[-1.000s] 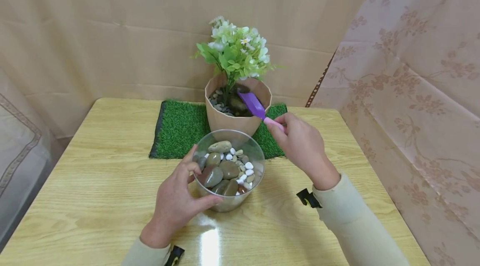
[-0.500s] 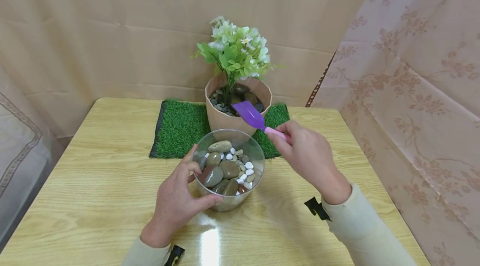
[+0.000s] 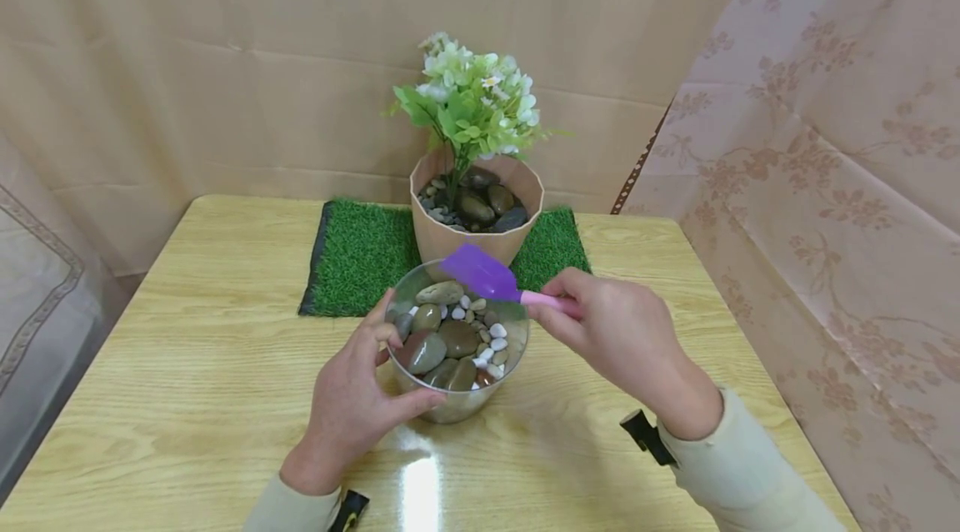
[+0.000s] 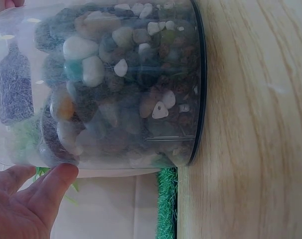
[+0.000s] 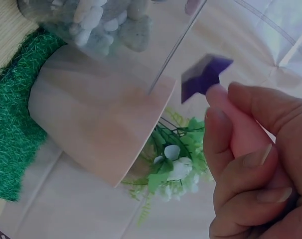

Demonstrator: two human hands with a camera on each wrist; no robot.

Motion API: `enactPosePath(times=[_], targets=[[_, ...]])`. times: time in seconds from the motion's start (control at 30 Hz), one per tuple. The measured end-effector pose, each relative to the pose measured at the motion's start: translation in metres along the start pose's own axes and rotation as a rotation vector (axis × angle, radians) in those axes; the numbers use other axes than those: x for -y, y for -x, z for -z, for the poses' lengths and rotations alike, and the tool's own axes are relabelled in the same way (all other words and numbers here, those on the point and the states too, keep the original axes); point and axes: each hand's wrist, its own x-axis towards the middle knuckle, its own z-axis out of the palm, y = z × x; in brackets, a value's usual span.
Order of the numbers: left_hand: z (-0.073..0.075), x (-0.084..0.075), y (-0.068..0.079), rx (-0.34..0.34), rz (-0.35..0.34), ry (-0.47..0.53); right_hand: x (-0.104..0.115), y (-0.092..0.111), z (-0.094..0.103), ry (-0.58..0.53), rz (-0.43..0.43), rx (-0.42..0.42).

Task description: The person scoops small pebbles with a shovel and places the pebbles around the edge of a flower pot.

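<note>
In the head view, our left hand (image 3: 352,399) is cupping the clear container (image 3: 472,407); our right hand (image 3: 622,340) is gripping the purple trowel (image 3: 480,272), blade pointing leftward over the far rim. Left wrist: our fingertips (image 4: 61,174) are touching the wall. Right wrist: we're enclosing the pink handle (image 5: 248,132).

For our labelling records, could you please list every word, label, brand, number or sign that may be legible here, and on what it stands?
No readable text: none shows on the scoop, clear container or flowerpot.
The black strap at the left sleeve carries a yellow mark, too small to read.
</note>
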Motion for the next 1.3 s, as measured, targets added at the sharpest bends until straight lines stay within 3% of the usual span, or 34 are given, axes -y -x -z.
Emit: enactPosePath(times=[0.13, 0.4, 1.3], targets=[[0.000, 0.000, 0.000, 0.011, 0.010, 0.009, 0.001, 0.000, 0.001, 0.019, 0.056, 0.050], [0.000, 0.001, 0.001, 0.015, 0.012, 0.005, 0.003, -0.001, 0.003, 0.026, 0.044, 0.150], [0.000, 0.001, 0.000, 0.012, -0.003, 0.010, 0.005, -0.020, -0.001, 0.069, 0.045, 0.294]])
